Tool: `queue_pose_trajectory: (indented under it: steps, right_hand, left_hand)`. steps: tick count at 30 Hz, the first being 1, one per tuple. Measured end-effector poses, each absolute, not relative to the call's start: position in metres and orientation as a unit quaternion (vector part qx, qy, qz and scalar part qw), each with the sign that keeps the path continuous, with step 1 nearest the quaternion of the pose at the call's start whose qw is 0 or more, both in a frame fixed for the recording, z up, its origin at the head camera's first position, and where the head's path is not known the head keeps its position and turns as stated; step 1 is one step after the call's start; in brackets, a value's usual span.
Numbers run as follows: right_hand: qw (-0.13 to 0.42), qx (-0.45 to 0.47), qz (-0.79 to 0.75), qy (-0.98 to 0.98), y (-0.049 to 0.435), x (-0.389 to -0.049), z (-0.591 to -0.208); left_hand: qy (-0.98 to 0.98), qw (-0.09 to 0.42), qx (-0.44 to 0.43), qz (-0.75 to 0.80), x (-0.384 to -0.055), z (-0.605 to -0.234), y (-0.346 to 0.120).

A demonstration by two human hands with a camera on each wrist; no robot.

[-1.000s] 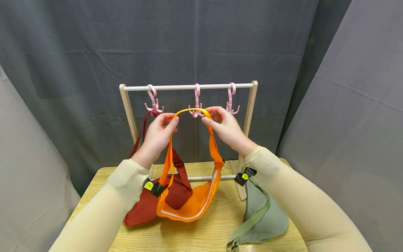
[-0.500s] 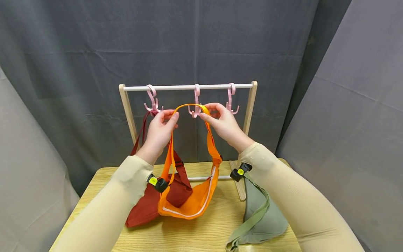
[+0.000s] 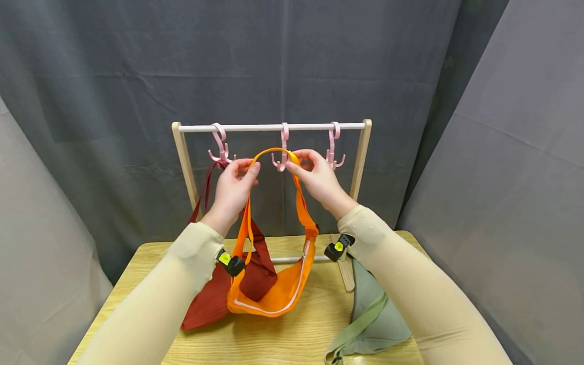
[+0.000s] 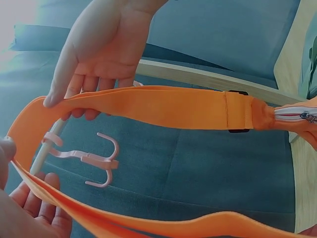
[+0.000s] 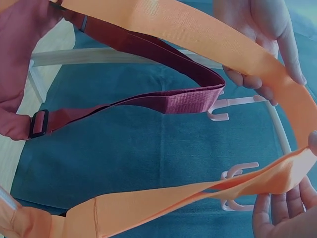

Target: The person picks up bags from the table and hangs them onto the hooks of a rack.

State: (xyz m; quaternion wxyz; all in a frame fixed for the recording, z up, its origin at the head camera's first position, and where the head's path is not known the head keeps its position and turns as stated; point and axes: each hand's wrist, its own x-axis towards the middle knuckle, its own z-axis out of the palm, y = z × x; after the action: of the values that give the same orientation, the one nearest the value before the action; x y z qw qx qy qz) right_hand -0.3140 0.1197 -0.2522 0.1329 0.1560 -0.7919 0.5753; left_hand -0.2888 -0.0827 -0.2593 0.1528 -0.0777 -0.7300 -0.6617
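An orange crossbody bag (image 3: 285,294) with a white zipper hangs by its strap (image 3: 274,149) between my two hands. My left hand (image 3: 231,190) pinches the strap on one side, thumb against fingers, and my right hand (image 3: 321,177) pinches it on the other. Between them the strap arches upward as a loop. Behind that loop is the middle pink hook (image 3: 285,137), apart from the strap in the left wrist view (image 4: 94,158). A dark red bag (image 3: 205,304) hangs by its strap from the left pink hook (image 3: 222,144), its body partly covered by the orange bag.
The rack has a white rail (image 3: 255,128) and wooden side posts (image 3: 362,157). A third pink hook (image 3: 333,147) hangs at right. On the wooden table (image 3: 283,344), a grey-green bag (image 3: 378,324) lies at front right, partly under my right forearm. Grey curtains surround the table.
Both hands have risen a little with the orange strap. My right hand has also shifted slightly left, and the loop stands higher against the middle hook.
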Motion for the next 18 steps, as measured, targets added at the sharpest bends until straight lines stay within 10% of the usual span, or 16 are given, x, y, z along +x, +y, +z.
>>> queue_pose_trajectory:
  steps: [18]
  right_hand:
    - [0.161, 0.131, 0.575, -0.792, 0.115, -0.325, -0.262]
  left_hand:
    - [-0.724, 0.143, -0.061, -0.673, -0.304, -0.261, -0.074]
